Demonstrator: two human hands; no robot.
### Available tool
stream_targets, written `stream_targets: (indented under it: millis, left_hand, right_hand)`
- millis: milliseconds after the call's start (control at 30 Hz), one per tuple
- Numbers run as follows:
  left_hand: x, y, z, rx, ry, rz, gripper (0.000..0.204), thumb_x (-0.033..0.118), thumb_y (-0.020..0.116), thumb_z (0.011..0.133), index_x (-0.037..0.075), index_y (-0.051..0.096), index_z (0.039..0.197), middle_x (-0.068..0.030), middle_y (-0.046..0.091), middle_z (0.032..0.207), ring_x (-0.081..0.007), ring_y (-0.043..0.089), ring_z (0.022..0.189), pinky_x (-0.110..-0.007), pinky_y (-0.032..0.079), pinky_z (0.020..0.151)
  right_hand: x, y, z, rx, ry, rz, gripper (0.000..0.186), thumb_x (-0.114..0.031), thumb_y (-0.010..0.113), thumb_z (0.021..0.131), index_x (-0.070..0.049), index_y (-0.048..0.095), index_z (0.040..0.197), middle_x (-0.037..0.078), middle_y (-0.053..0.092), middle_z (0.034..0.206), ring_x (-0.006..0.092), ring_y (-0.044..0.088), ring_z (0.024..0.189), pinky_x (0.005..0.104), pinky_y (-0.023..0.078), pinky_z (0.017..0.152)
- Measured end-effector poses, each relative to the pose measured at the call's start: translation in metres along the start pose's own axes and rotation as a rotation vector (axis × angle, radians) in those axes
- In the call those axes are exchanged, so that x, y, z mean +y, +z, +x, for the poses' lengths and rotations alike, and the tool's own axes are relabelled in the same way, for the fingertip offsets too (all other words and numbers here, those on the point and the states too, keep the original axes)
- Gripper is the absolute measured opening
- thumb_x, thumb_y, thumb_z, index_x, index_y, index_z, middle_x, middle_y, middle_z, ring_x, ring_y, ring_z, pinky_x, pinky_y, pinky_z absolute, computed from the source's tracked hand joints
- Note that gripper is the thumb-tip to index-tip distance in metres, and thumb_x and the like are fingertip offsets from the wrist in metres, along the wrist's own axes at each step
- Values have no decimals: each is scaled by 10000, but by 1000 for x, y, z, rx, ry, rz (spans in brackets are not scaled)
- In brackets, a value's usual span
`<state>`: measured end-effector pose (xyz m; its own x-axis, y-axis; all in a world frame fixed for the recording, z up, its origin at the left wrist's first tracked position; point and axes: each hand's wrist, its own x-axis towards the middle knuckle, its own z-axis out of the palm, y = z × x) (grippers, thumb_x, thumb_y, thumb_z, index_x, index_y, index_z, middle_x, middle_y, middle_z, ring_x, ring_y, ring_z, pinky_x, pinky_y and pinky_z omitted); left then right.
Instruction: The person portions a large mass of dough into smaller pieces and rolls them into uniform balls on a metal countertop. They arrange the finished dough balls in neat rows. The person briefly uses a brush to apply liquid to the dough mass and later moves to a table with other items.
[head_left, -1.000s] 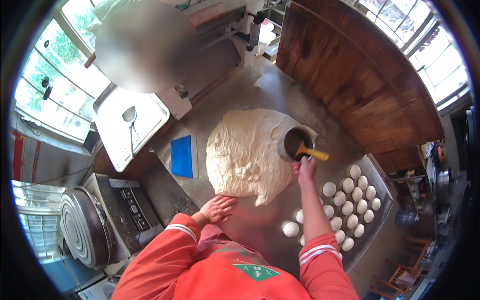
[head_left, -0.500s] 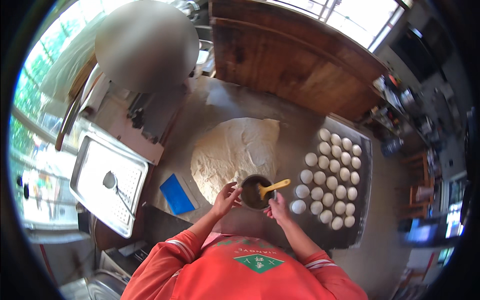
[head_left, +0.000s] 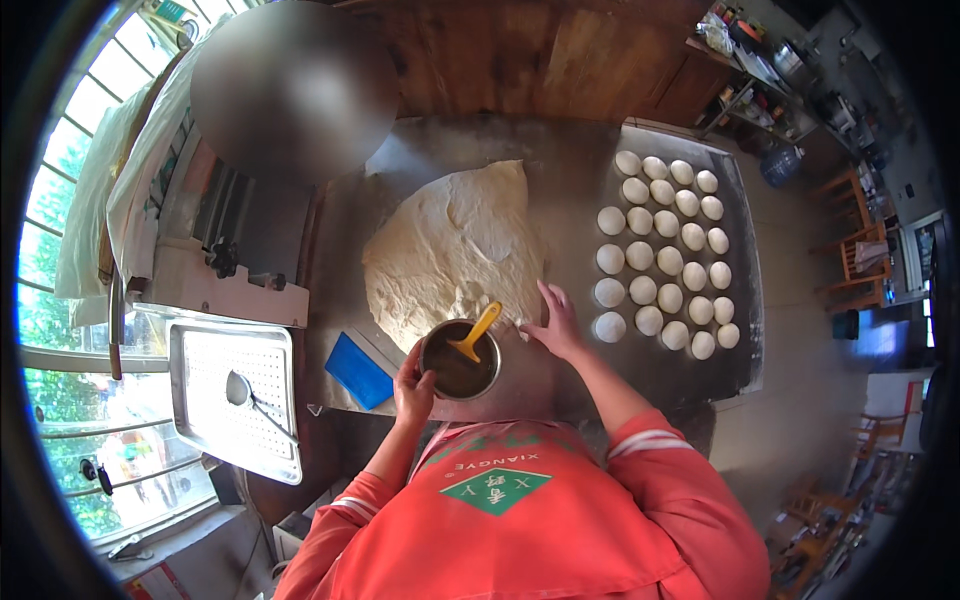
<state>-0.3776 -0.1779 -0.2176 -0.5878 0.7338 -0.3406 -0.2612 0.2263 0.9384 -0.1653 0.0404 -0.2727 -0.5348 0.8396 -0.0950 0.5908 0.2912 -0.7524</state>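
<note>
My left hand (head_left: 413, 388) grips the side of a round metal pot (head_left: 490, 379), which holds a dark brownish liquid. A yellow-handled brush (head_left: 486, 324) leans in the pot with its lower end inside. My right hand (head_left: 557, 325) is off the pot, fingers spread, at the near right edge of a large flattened sheet of dough (head_left: 450, 235). Whether its fingertips touch the dough is hard to tell. A blue flat scraper (head_left: 358, 372) with a pale edge lies left of the pot on the metal table (head_left: 570, 385).
Rows of round dough balls (head_left: 669, 260) sit on a floured tray (head_left: 741, 330) at the right. To the left, a perforated metal tray (head_left: 283, 365) holds a ladle (head_left: 240, 389), beside a machine (head_left: 230, 290). A wooden panel (head_left: 500, 60) borders the table's far side.
My right hand has let go of the pot and opened near the dough. My left hand has taken hold of the pot's left side. The view has shifted.
</note>
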Motion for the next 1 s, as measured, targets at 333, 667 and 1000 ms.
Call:
stream_targets:
  millis: [333, 667, 1000]
  left_hand:
    - [27, 38, -20, 234, -98, -270, 646, -83, 481, 815, 53, 423, 1443, -51, 668, 1012, -125, 648, 673, -231, 515, 486]
    - [23, 68, 3, 183, -82, -514, 675, -88, 456, 826, 93, 363, 1470, -74, 656, 1054, -180, 692, 769, -299, 588, 549]
    - [20, 86, 12, 83, -68, -178, 608, -90, 464, 829, 59, 449, 1418, -85, 675, 1046, -172, 659, 626, -284, 528, 422]
  right_hand:
    - [20, 29, 48, -179, 94, -116, 660, -156, 761, 689, -154, 532, 1308, 220, 559, 1208, 391, 574, 1072, 483, 490, 925]
    - [-32, -52, -94, -64, -34, 314, 442, -178, 688, 810, 15, 570, 1189, 229, 577, 1086, 382, 591, 1006, 435, 486, 870]
    - [-34, -6, 32, 112, -64, 622, 357, -307, 455, 996, 7, 583, 1109, 155, 606, 1058, 242, 590, 971, 355, 460, 885]
